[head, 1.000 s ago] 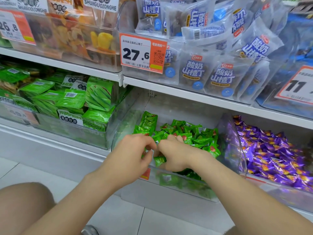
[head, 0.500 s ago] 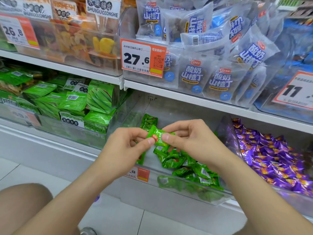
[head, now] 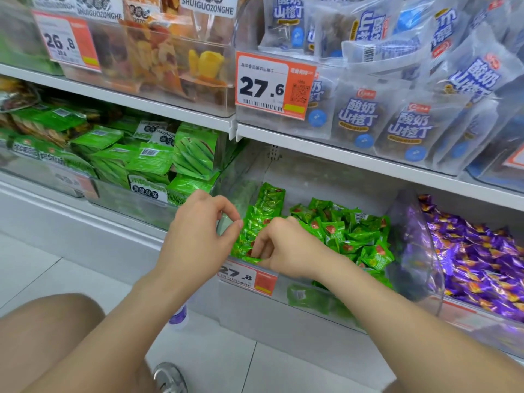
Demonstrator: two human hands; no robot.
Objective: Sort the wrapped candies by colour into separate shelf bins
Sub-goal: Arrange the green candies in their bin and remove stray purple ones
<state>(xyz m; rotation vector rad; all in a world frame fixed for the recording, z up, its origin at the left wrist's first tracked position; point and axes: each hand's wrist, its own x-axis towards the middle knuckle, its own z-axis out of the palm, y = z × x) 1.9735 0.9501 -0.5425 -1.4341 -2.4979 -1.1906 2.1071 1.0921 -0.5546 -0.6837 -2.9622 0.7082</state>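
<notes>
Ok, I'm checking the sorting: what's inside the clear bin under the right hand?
Only green wrapped candies show in the clear bin. The right hand covers some, hiding whatever lies beneath.

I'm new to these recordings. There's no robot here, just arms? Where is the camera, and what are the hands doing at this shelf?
There is no machine. A person works with bare hands, and the single camera sits on their head, looking forward and down, so the arms enter from below. They face a shop shelf. The left hand hovers at the front of a clear plastic bin full of green wrapped candies. Its thumb and forefinger nearly meet, and I cannot tell whether they pinch anything. The right hand reaches into that pile, and its fingers seem to curl round a green candy. The neighbouring bin to the right holds purple wrapped candies.
</notes>
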